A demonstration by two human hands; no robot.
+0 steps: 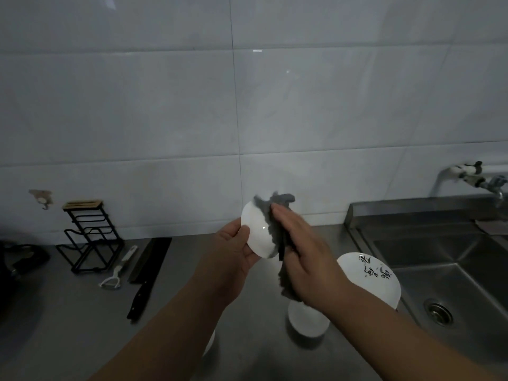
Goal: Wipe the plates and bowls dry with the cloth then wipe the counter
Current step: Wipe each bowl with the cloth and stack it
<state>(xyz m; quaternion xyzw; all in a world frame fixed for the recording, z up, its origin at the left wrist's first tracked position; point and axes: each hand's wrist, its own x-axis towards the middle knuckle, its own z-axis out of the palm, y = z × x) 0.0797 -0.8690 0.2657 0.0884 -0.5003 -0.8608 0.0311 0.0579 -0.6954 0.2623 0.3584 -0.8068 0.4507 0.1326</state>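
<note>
I held a small, round white dish (257,232) up in front of me, above the grey steel counter (68,325). I could not tell if it was a plate or a shallow bowl. My left hand (233,251) gripped its left edge, thumb on the front and fingers curled behind. My right hand (299,248) lay flat with straight fingers and pressed a crumpled grey cloth (277,229) onto the right side of the dish. So I think I was in the drying step, part way through this one dish. Below my hands, a white plate with dark writing (371,281) sat just beside the steel sink (439,265), and a plain white bowl (308,320) sat near it on the counter. A bit of another white dish (210,342) peeked out under my left arm. They looked like they needed wiping too, though I could not tell if they were wet. Next I would need to turn the dish in my left hand so the cloth could reach the rest of it, holding tight so it would not slip. A black knife (148,276) and a white peeler (118,270) lay far off to the left.
</note>
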